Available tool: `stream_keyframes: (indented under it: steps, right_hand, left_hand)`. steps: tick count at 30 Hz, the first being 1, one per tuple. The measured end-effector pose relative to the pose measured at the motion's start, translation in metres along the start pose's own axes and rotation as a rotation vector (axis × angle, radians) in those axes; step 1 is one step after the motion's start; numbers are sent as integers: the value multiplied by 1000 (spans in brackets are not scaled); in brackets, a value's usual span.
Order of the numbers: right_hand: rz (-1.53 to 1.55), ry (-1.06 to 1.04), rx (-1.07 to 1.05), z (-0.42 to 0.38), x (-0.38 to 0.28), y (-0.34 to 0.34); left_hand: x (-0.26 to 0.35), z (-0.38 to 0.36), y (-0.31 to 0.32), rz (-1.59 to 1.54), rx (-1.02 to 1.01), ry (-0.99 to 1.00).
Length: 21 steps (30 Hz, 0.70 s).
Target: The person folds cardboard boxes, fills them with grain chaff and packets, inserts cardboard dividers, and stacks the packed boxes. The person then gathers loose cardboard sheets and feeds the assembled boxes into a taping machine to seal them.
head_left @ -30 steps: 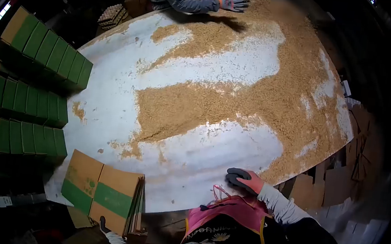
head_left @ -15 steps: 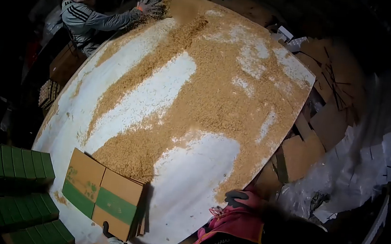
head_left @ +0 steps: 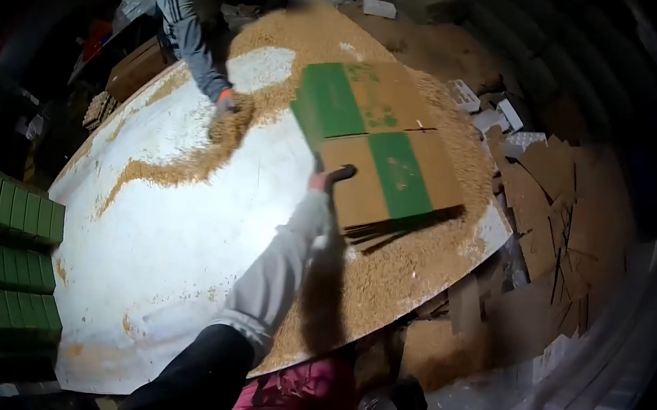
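My left hand (head_left: 331, 178), in a dark glove with a reddish cuff, is closed on the near left edge of a stack of flattened cardboard boxes (head_left: 376, 146) with green bands. The stack is over wood shavings (head_left: 386, 272) on the right part of a large white table (head_left: 202, 251). At the lower edge, beside my pink apron (head_left: 307, 393), is a dark shape that may be my right hand (head_left: 408, 400); its fingers cannot be made out.
Across the table a co-worker (head_left: 192, 19) in a grey striped top has a gloved hand in the shavings. Green-banded boxes (head_left: 16, 210) stand in rows at the left. Cardboard pieces (head_left: 539, 205), white trays (head_left: 516, 121) and plastic sheeting (head_left: 484, 401) lie beyond the right edge.
My left hand has carried the cardboard stack from the table's near left to its right part. The view has shifted. The co-worker's hand has come down to the shavings nearer me.
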State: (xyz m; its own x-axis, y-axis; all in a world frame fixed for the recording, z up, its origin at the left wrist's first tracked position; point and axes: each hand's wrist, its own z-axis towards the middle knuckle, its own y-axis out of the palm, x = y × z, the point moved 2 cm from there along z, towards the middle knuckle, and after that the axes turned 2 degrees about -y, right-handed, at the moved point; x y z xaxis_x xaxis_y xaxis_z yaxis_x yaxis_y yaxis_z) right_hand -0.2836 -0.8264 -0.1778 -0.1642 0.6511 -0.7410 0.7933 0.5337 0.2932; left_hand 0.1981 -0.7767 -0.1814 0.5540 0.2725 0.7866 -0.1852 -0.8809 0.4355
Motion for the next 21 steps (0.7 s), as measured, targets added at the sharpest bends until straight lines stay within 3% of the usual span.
stream_keyframes:
  steps: [1,3,7,9,13,15,16,18,19,20,21]
  right_hand:
    - [76,38,107,-1,3,-24]
    - [-7,60,100,35,-4,-15]
    - [-169,76,-7,73,-15,5]
    - [-225,63,-56,70,-14,9]
    - [-333,22,-188,45,3,15]
    - [-410,2,-272,22,7,19]
    - [-430,-1,-314,15,8,25]
    - [-424,-17,-378,7,9,38]
    - [-323,96,-447,3,7,45]
    - [-348,24,-391,-3,7,54]
    - [-403,5,-467,5,25,46]
  left_hand:
    - [-49,94,7,161,15,332]
    - [-41,90,86,-28,12,195]
    - [-22,42,106,-176,-54,241]
    - [14,-40,99,-564,-478,-53]
    - [31,-147,-17,-266,-198,61]
    - [34,-225,-86,-175,-164,139]
    - [26,-260,-126,-361,-34,180]
    - [-9,-320,-263,-121,114,515]
    - [-8,-364,-287,39,237,380]
    - [-9,-398,-310,39,365,289]
    - [-13,-429,-335,2,491,230]
